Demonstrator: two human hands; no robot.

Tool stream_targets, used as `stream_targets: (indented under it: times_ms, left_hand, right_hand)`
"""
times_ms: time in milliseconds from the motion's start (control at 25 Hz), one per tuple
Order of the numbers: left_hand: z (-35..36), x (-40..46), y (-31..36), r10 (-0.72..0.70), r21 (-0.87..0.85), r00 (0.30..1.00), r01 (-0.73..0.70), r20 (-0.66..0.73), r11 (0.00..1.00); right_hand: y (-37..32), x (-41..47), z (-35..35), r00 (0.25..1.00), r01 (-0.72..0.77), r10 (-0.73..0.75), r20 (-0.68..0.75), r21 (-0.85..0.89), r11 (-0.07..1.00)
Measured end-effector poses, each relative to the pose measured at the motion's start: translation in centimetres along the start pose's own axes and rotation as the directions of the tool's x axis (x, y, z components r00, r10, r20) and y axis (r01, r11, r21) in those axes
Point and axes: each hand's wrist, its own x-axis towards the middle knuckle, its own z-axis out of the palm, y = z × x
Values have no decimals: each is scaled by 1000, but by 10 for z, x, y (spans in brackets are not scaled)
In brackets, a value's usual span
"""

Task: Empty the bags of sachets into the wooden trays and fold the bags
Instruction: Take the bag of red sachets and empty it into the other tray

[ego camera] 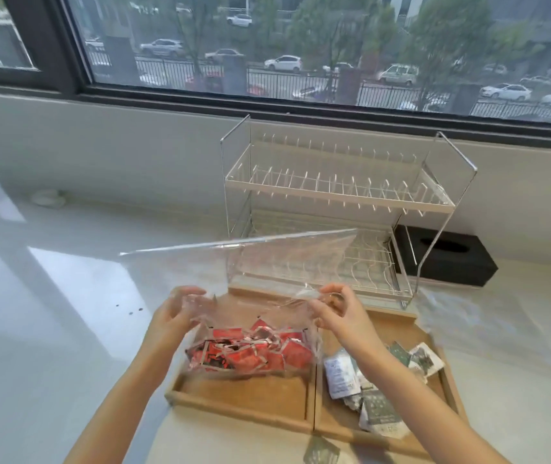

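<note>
Both hands hold a clear plastic bag (254, 329) over the left wooden tray (234, 401): the left hand (175, 316) pinches the bag's left side near the mouth, and the right hand (337, 313) pinches the right side, fingers curled on the film. The red sachets (250, 353) sit bunched in the bag's bottom, which hangs just above or on the tray's far half; I cannot tell whether it touches. A loose flap of film rises toward the dish rack (334, 209) behind the trays. The right tray (435, 390) already holds pale and green sachets (368, 390), and one lies on the counter (66, 296) by that tray's near edge. The main risk, as I judge it, is spillage: if the bag is tipped unevenly, red sachets could slide over the low rim onto the counter or across into the right tray. The slippery film could also slip from a pinch, or the flap could catch on the rack.
</note>
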Motion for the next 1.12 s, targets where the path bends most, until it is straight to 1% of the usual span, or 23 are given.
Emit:
stream_targets:
  times_ms: [80, 200, 320, 400, 480, 560, 600, 640, 680, 720, 760, 800, 840, 880, 920, 960, 1000, 1040, 1120]
  left_hand:
    - [-3, -1, -1, 9, -24, 1000, -8, 10, 1000]
    - [-3, -1, 2, 64, -60, 998, -62, 30, 996]
    - [-2, -4, 11, 188, -21, 981, -187, 40, 982]
    - [3, -7, 21, 285, 1, 958, -285, -1, 958]
    - [10, -7, 30, 351, 11, 935, -351, -46, 936]
    - [18, -6, 40, 390, 13, 921, -390, -22, 921]
    - [22, -5, 44, 410, 18, 912, -410, 9, 912]
    - [25, -5, 47, 427, 25, 903, -428, 45, 903]
    - [29, -6, 48, 439, 28, 895, -442, 82, 897]
    - [33, -7, 48, 446, 30, 887, -452, 117, 891]
    - [36, -9, 48, 451, 34, 880, -460, 151, 887]
    - [39, -11, 48, 451, 41, 874, -464, 180, 885]
    - [41, -12, 48, 445, 50, 872, -463, 204, 885]
    - [44, -13, 49, 441, 61, 869, -464, 224, 884]
    - [46, -14, 49, 443, 65, 864, -470, 240, 880]
    - [47, -15, 50, 451, 65, 855, -481, 254, 874]
    - [49, -17, 50, 459, 60, 847, -490, 267, 870]
    - [49, -18, 50, 462, 52, 843, -493, 276, 868]
    - [50, -19, 49, 459, 54, 845, -490, 274, 870]
  right_hand:
    - [2, 2, 6, 1000, -9, 9, -5, 0, 1000]
    - [3, 7, 2, 996, -13, 11, -84, -17, 1000]
    - [7, 11, -7, 990, -49, 44, -136, -35, 998]
    - [8, 10, -13, 991, -84, 77, -110, -58, 995]
    - [0, 12, -22, 991, -81, 65, -119, -135, 988]
    - [-18, 15, -33, 977, -5, -32, -212, -172, 985]
    - [-34, 18, -39, 951, 62, -112, -288, -176, 982]
    - [-51, 20, -43, 908, 157, -218, -358, -190, 969]
    - [-69, 21, -46, 854, 260, -341, -394, -244, 934]
    - [-87, 22, -46, 802, 349, -463, -377, -333, 876]
    - [-103, 24, -44, 776, 419, -555, -300, -413, 809]
    - [-116, 27, -41, 789, 476, -592, -162, -447, 757]
    - [-128, 30, -35, 841, 494, -541, 25, -446, 747]
    - [-134, 33, -27, 884, 468, -403, 238, -450, 761]
    - [-135, 34, -18, 876, 434, -232, 422, -485, 759]
    - [-130, 36, -10, 840, 416, -83, 537, -537, 734]
    - [-121, 38, -3, 807, 410, 15, 590, -580, 704]
    - [-112, 39, 2, 783, 404, 71, 618, -593, 697]
    - [-98, 39, 4, 748, 378, 111, 654, -558, 739]
